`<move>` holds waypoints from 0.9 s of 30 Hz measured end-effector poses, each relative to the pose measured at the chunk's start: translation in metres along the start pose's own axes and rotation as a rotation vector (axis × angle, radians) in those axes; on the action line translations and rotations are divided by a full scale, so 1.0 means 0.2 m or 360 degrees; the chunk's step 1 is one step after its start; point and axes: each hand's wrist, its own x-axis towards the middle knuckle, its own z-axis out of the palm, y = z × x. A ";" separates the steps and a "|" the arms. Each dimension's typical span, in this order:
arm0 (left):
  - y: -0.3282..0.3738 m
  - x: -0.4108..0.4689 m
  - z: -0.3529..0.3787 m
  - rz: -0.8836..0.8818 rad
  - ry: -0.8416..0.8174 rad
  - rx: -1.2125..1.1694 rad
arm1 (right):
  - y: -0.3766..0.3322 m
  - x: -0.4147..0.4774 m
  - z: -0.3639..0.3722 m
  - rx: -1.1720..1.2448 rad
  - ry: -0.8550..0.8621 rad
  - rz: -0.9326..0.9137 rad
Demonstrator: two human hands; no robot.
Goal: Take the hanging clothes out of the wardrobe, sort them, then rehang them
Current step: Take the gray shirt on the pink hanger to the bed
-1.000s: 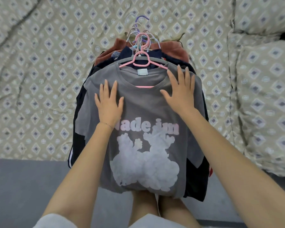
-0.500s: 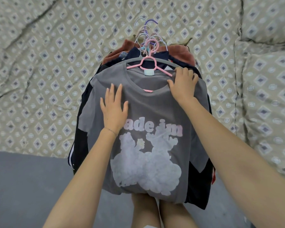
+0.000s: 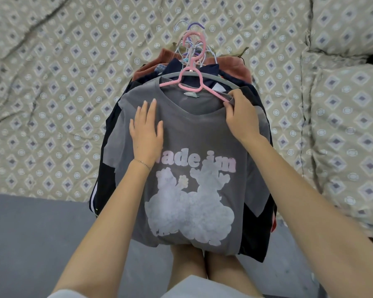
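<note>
Pretty clearly a bedroom at home: diamond-print quilt covered the upper left, matching pillows sat on the right, and clothes on hangers lay piled in the middle.

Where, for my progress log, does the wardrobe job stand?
Done: the clothes pile lies out on the bed, hangers on. In hand: the right hand grips the grey T-shirt at the shoulder, by its pink hanger; the left hand presses its chest. Left: sorting the rest and rehanging everything.
</note>
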 end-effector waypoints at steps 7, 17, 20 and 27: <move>0.13 -0.01 -0.16 0.0085 0.0115 -0.0089 | -0.11 -0.29 -0.14 0.0080 0.0144 -0.0168; 0.12 -0.43 -0.40 0.0456 0.0358 0.0060 | -0.10 -0.79 -0.35 0.0106 0.0233 -0.0213; 0.13 -0.65 -0.42 0.0466 0.0355 0.0020 | -0.10 -0.94 -0.39 0.0064 0.0197 -0.0231; 0.02 -1.03 -0.53 0.0445 0.0395 0.0120 | -0.27 -1.23 -0.38 0.0004 0.0300 -0.0227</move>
